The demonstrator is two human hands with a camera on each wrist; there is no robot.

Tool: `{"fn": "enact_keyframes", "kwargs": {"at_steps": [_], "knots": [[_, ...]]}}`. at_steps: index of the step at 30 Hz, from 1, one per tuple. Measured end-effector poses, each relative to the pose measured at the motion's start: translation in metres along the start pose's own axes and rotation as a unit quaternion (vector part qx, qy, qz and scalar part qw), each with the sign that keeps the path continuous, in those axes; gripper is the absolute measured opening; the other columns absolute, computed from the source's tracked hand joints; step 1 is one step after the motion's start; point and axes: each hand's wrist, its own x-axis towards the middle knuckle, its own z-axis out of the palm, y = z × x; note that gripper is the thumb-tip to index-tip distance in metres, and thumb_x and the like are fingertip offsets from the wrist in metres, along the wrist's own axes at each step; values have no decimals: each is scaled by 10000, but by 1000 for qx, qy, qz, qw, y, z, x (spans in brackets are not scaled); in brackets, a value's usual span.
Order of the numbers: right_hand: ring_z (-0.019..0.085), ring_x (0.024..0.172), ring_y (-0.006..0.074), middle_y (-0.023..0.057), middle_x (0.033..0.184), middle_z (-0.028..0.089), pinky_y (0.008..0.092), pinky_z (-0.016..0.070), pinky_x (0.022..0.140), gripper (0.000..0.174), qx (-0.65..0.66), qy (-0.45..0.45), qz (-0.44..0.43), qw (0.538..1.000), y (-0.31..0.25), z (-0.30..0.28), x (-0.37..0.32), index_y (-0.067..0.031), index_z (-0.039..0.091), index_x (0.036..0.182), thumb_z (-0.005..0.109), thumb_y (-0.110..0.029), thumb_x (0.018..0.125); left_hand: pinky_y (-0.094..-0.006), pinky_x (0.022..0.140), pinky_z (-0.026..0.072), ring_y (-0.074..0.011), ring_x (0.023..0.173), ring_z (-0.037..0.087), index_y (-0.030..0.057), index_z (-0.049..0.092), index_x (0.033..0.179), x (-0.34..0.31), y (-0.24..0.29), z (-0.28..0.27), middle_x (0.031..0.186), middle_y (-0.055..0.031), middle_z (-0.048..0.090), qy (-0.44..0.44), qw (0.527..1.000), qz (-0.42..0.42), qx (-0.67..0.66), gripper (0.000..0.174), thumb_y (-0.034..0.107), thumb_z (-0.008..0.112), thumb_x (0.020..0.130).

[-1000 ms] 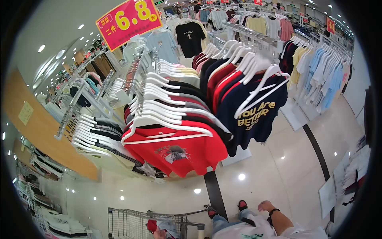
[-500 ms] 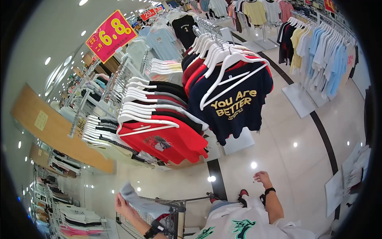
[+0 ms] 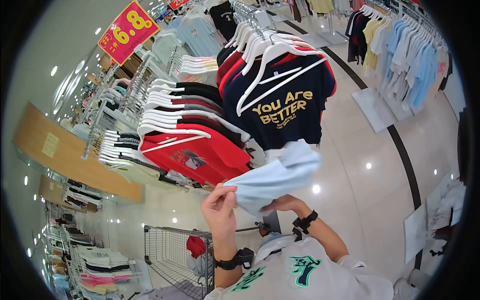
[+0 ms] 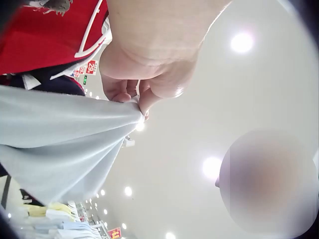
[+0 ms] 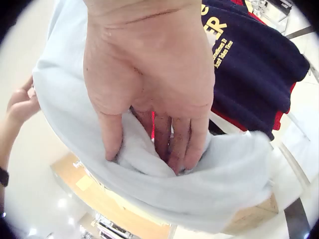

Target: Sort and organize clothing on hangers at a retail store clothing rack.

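A light blue garment (image 3: 275, 180), partly blurred at its far end, is held up in front of the rack in the head view. My left hand (image 3: 220, 207) pinches one end of it between thumb and fingers; the left wrist view shows the cloth (image 4: 65, 134) in folds from that pinch. Below its other side is my right hand (image 3: 284, 203). In the right wrist view the right hand (image 5: 149, 74) points its extended fingers down into a fold of the cloth, thumb apart from them, fingertips partly hidden.
A navy T-shirt (image 3: 285, 112) and a red one (image 3: 195, 155) hang at the near end of the rack. Below left stands a wire shopping cart (image 3: 170, 250) holding red cloth (image 3: 196, 246) and grey cloth. More racks of shirts (image 3: 405, 65) line the right side.
My left hand has brought the light blue garment up from over the cart, rightward to before the rack. My right hand has moved left to the cloth. The view has shifted downward.
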Motion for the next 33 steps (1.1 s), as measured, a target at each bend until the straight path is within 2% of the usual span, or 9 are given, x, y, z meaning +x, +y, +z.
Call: {"fn": "enact_keyframes", "kwargs": {"at_steps": [8,11,12,15,17,20,24,29,33], "knots": [[579,1226,204,128,1401,580,323,492,1002,536,413,161,-39,896,96,-37,-92,-11,500,1436,671,-206,967,-230,615,416,-85,722,549,-41,690,1136,-21,-17,-80,943,-52,669,138,988,-63,-1,202,49,693,955],[595,1153,133,86,1336,627,267,502,960,426,248,185,-26,951,75,-54,-102,-16,544,1392,589,-182,1002,-232,619,432,-91,760,593,-44,676,1159,-25,-23,-75,984,-66,688,169,982,-87,-8,217,61,680,969],[595,1173,145,92,1387,603,278,498,987,437,495,147,141,845,60,-60,-105,-27,542,1398,590,-192,997,-230,622,439,-93,782,614,-44,670,1172,-26,-24,-70,1001,-71,695,181,979,-94,-21,224,66,672,976],[544,1288,192,109,1420,574,300,422,1094,456,263,-32,-21,964,-22,-73,-64,-36,529,1426,586,-179,997,-222,635,450,-97,826,644,-39,661,1193,-24,-32,-60,1021,-74,707,146,982,-116,-43,234,68,660,985],[540,1288,183,86,1425,571,297,409,1109,499,465,-54,49,882,-14,-64,-59,-44,529,1433,623,-212,972,-213,620,426,-72,779,605,-34,671,1184,-18,-31,-42,952,-40,686,146,980,-135,-27,221,58,656,984],[518,1287,141,49,1407,562,305,421,1102,531,426,56,5,903,57,-45,-53,-59,505,1455,620,-307,1000,-215,591,380,-42,698,500,-24,692,1162,-11,-31,-29,853,20,602,68,990,-125,-9,205,58,668,976],[518,1285,140,47,1411,555,315,434,1089,542,358,158,-3,921,32,-62,-61,-66,501,1462,618,-344,1012,-205,585,359,-35,718,502,-23,691,1166,-5,-34,-34,920,4,641,83,990,-115,9,215,71,673,974],[583,1214,162,63,1346,603,332,483,1050,462,379,341,21,860,25,-79,-76,-39,534,1408,595,-301,1033,-203,577,345,-35,720,503,-24,690,1167,-4,-37,-46,938,-10,652,113,985,-125,33,215,64,673,971],[589,1199,160,64,1356,607,325,485,1044,521,356,324,40,876,39,-78,-84,-30,498,1458,610,-294,1023,-195,575,324,-37,706,495,-30,688,1161,-3,-47,-62,939,-17,664,119,984,-120,62,220,68,687,963]]}}
